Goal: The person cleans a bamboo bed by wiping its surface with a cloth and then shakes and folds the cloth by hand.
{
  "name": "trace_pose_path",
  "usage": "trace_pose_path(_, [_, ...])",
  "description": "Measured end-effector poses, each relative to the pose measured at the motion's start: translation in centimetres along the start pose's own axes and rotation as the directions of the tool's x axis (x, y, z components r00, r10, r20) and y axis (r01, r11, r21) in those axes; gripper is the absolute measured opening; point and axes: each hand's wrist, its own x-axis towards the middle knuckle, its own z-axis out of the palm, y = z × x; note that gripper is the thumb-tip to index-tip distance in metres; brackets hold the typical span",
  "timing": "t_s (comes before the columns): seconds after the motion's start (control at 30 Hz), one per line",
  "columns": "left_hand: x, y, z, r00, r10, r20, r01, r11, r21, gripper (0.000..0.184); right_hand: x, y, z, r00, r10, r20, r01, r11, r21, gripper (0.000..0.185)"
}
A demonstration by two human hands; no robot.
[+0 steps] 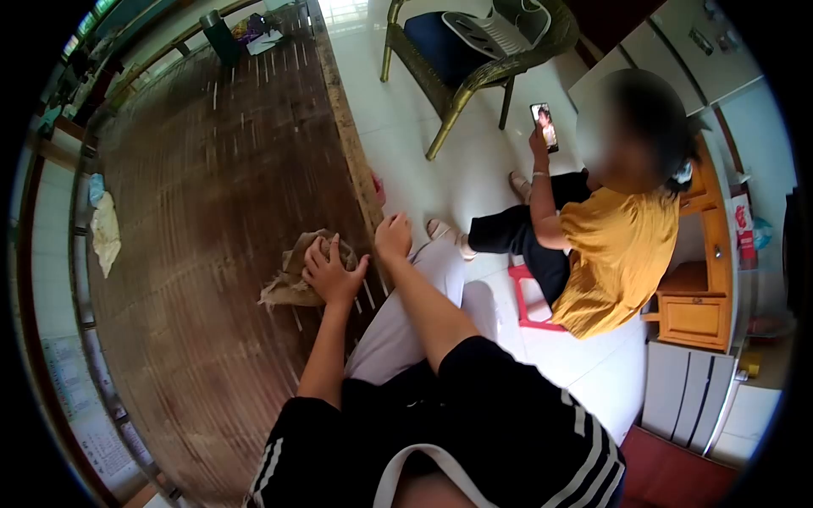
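Note:
My left hand point(333, 273) lies on a crumpled brown cloth point(296, 269), its fingers spread over the top and its thumb pointing out to the right. The cloth is bunched under the palm, with a frayed end trailing left. Beneath it is a brown bamboo mat point(203, 254) on a wide bed-like platform. By the wooden edge point(347, 140) of the platform, next to my knee, my right hand point(394, 239) is closed with fingers curled. Whether anything is inside that hand is hidden.
A person in a yellow top point(622, 254) sits at right on a red stool point(529, 309), holding a phone point(544, 127). A wicker chair point(461, 93) stands ahead. A dark green bottle point(219, 38) is at the mat's far end; a pale cloth point(106, 235) lies at its left edge.

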Motion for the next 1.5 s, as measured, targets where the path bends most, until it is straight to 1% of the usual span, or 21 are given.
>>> trace_pose_path(0.03, [0.9,1.0,0.6,0.997,-0.056,0.044,0.048,0.982,0.183,0.060,-0.2,0.2,-0.1,0.990,0.111,0.090,-0.107,0.993,-0.053,0.034])
trace_pose_path(0.07, [2.1,0.1,2.1,0.997,-0.071,0.039,0.063,0.983,0.170,0.056,-0.2,0.5,0.0,0.959,0.224,0.171,-0.207,0.972,-0.113,0.039])
trace_pose_path(0.1, [4.0,-0.7,3.3,0.996,-0.080,0.034,0.073,0.985,0.154,0.056,-0.3,0.8,0.2,0.958,0.217,0.186,-0.180,0.963,-0.199,0.047])
trace_pose_path(0.17, [8.3,-2.2,5.9,0.992,0.088,-0.086,-0.079,0.992,0.100,0.047,-0.3,1.4,0.9,0.975,0.154,0.159,-0.121,0.973,-0.199,0.045])
trace_pose_path(0.23, [13.4,-2.4,7.2,0.973,0.149,-0.175,-0.137,0.987,0.080,0.036,-0.6,0.4,0.4,0.962,0.210,0.174,-0.167,0.958,-0.233,0.043])
trace_pose_path(0.3, [18.1,-2.7,8.2,0.983,0.173,-0.070,-0.167,0.983,0.081,0.023,-0.6,-0.5,-0.1,0.947,0.268,0.179,-0.216,0.940,-0.265,0.042])
trace_pose_path(0.37, [22.4,-3.0,9.2,0.969,0.246,0.011,-0.246,0.967,0.072,0.014,-0.6,-0.8,-0.1,0.951,0.264,0.163,-0.216,0.941,-0.261,0.040])
trace_pose_path(0.43, [26.1,-3.7,10.6,0.938,0.345,-0.035,-0.342,0.937,0.071,0.010,-0.4,-0.8,0.2,0.949,0.275,0.154,-0.226,0.934,-0.278,0.040])
trace_pose_path(0.47, [27.2,-3.9,11.0,0.934,0.353,-0.063,-0.349,0.935,0.059,0.011,-0.4,-0.7,0.2,0.947,0.276,0.166,-0.216,0.926,-0.309,0.040])
trace_pose_path(0.57, [27.4,-3.6,10.9,0.944,0.328,-0.044,-0.325,0.944,0.064,0.012,-0.6,-0.8,0.1,0.938,0.295,0.181,-0.230,0.923,-0.308,0.039])
trace_pose_path(0.63, [25.3,-3.5,9.7,0.944,0.329,-0.008,-0.329,0.944,0.015,0.014,-0.9,-0.7,0.2,0.941,0.290,0.174,-0.227,0.924,-0.309,0.039])
trace_pose_path(0.7, [20.9,-3.5,7.8,0.858,0.512,-0.023,-0.512,0.854,-0.090,0.015,-0.6,-1.0,-0.1,0.947,0.277,0.162,-0.218,0.926,-0.309,0.039])
trace_pose_path(0.77, [15.0,-3.1,5.5,0.873,0.486,0.035,-0.474,0.864,-0.170,0.018,-0.7,-1.7,-0.4,0.949,0.283,0.138,-0.231,0.923,-0.307,0.045])
trace_pose_path(0.87, [6.6,-2.6,2.6,0.868,0.476,0.143,-0.455,0.876,-0.158,0.022,-0.7,-1.6,-0.3,0.952,0.272,0.138,-0.224,0.930,-0.291,0.045])
trace_pose_path(0.97, [1.7,-1.9,1.1,0.906,0.401,0.140,-0.376,0.910,-0.173,0.022,-0.7,-1.8,-0.5,0.946,0.288,0.147,-0.238,0.928,-0.286,0.045])
trace_pose_path(1.07, [3.4,-1.5,1.7,0.921,0.378,0.095,-0.359,0.917,-0.172,0.018,-0.7,-2.1,-0.7,0.939,0.310,0.149,-0.253,0.916,-0.312,0.045])
trace_pose_path(1.17, [8.5,-1.4,3.9,0.938,0.347,0.023,-0.340,0.928,-0.153,0.014,-0.6,-2.0,-0.8,0.937,0.308,0.166,-0.251,0.921,-0.298,0.045])
trace_pose_path(1.2, [10.5,-1.8,5.3,0.943,0.328,-0.054,-0.332,0.937,-0.108,0.013,-0.7,-1.8,-0.6,0.935,0.313,0.169,-0.253,0.919,-0.302,0.045])
trace_pose_path(1.3, [16.6,-1.6,7.7,0.962,0.246,-0.118,-0.248,0.969,-0.004,0.011,-0.6,-1.2,-0.2,0.948,0.280,0.151,-0.223,0.924,-0.312,0.041])
trace_pose_path(1.4, [21.0,-1.5,9.3,0.976,0.181,-0.121,-0.176,0.983,0.047,0.013,-0.4,-1.6,-0.3,0.936,0.314,0.160,-0.252,0.913,-0.320,0.040])
trace_pose_path(1.5, [22.5,-1.5,10.2,0.980,0.144,-0.134,-0.135,0.988,0.075,0.014,-0.5,-2.1,-0.9,0.920,0.345,0.186,-0.287,0.917,-0.278,0.045])
